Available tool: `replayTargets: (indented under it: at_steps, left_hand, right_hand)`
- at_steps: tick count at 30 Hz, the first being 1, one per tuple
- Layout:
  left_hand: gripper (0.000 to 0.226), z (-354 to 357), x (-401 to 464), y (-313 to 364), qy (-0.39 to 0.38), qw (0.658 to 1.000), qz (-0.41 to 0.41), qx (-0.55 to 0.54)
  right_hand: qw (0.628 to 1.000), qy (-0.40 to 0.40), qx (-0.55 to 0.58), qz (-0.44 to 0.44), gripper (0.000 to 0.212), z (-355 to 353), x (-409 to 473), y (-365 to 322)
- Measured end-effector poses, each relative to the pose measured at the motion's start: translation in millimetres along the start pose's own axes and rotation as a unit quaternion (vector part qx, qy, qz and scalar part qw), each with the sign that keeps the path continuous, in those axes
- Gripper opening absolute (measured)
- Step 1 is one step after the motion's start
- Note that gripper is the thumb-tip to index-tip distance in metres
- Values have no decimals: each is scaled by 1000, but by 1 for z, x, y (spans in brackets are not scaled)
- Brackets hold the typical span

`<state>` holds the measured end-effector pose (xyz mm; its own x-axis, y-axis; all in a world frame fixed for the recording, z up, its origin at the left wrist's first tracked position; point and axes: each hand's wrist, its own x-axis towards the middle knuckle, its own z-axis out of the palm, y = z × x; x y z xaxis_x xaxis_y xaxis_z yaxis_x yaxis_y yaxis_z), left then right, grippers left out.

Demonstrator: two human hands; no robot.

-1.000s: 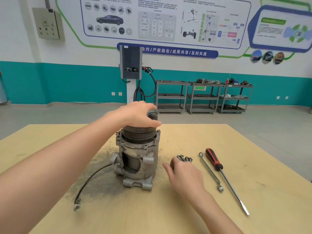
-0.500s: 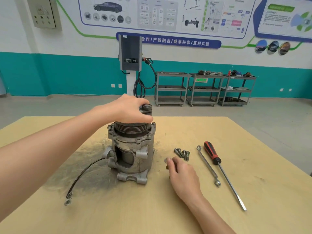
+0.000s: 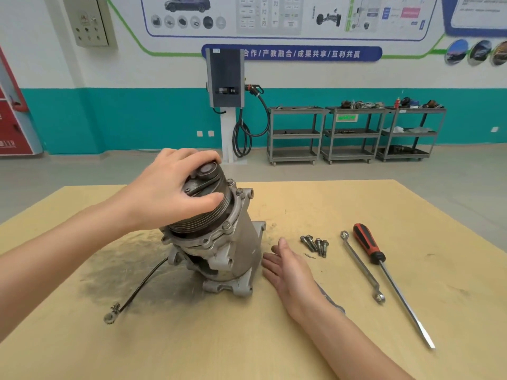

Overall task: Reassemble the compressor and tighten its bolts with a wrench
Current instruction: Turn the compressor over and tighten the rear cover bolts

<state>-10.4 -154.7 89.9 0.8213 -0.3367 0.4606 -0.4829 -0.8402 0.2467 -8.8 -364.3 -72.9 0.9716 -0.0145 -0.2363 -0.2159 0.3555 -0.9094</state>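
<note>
Head view: left hand [image 3: 170, 193] grips the grooved pulley [image 3: 203, 215] of the compressor [image 3: 219, 242], which leans right on the wooden table [image 3: 274, 338]. Right hand [image 3: 290, 272], fingers straight, lies flat just beside the housing's base. Nearby to the right: loose bolts [image 3: 315, 244], wrench [image 3: 362, 266], screwdriver [image 3: 384, 272].

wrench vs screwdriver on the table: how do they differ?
The wrench is bare silver metal end to end; the screwdriver has a red and black handle on a silver shaft. The wrench ends in a ring at each end; the screwdriver ends in a flat blade tip. The wrench is shorter and lies nearer the bolts. Both lie flat, side by side, untouched.
</note>
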Motion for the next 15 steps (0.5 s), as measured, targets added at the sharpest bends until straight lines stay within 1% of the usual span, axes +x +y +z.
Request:
replayTargets:
  at_steps: [2,4,6,10,12,15]
  left_hand:
    - [69,-3,-10,-7,25,1000,6,-17]
    - [65,-6,-18,-13,48,998,14,-32]
    - [66,-8,-26,-18,62,997,15,-41]
    - [57,-9,-48,-30,96,992,5,-80]
    - [57,-8,-62,-42,119,987,0,-104]
    - [65,-1,-85,-65,148,978,-7,-144]
  right_hand:
    - [997,-33,61,31,62,12,4,-7]
    - [995,-54,73,46,57,26,9,-13]
    - [996,-48,55,49,59,40,15,-14]
    - [994,-39,76,70,46,62,24,-14]
    - [994,-57,72,58,44,68,26,-14]
    - [997,-78,22,-3,35,75,26,-14]
